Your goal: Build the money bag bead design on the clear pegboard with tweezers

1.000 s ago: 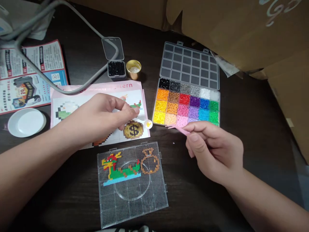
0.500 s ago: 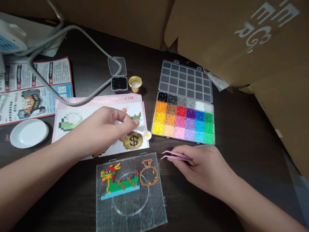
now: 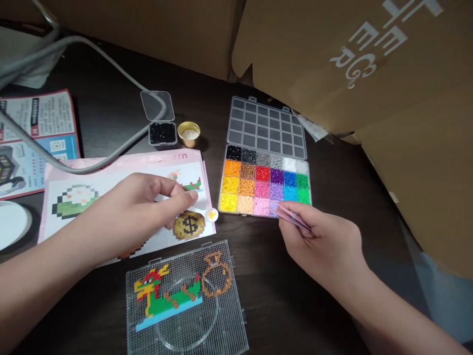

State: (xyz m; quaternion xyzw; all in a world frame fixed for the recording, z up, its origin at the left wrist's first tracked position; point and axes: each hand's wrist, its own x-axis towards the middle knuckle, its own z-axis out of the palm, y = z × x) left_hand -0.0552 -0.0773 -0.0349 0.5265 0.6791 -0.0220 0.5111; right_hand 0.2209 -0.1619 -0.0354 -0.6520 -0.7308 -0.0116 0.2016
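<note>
Pinched in my left hand (image 3: 151, 207) is a small white spoon (image 3: 211, 215) with a few yellow beads in its bowl, held above the printed pattern sheet (image 3: 111, 170). My right hand (image 3: 321, 236) is closed around pink tweezers (image 3: 293, 217), their tips near the lower edge of the bead box (image 3: 266, 182). That box lies open, its compartments filled with beads sorted by colour. Below my hands rests a clear pegboard (image 3: 185, 315). It bears a bead dragon boat (image 3: 170, 298) in green, red, yellow and blue, and a brown bead outline of a pouch (image 3: 216, 276) with some orange beads inside.
Behind the sheet stand a small open box of black beads (image 3: 162, 133) and a gold cup (image 3: 189, 134) with pale beads. A grey cable (image 3: 121, 155) loops over the sheet. At the left are a white dish (image 3: 13, 224) and a leaflet (image 3: 40, 118). Cardboard (image 3: 406, 138) walls the back and right.
The view has shifted right. My right hand has moved up and away from the pegboard to the bead box with the tweezers. My left hand still holds the spoon over the sheet.
</note>
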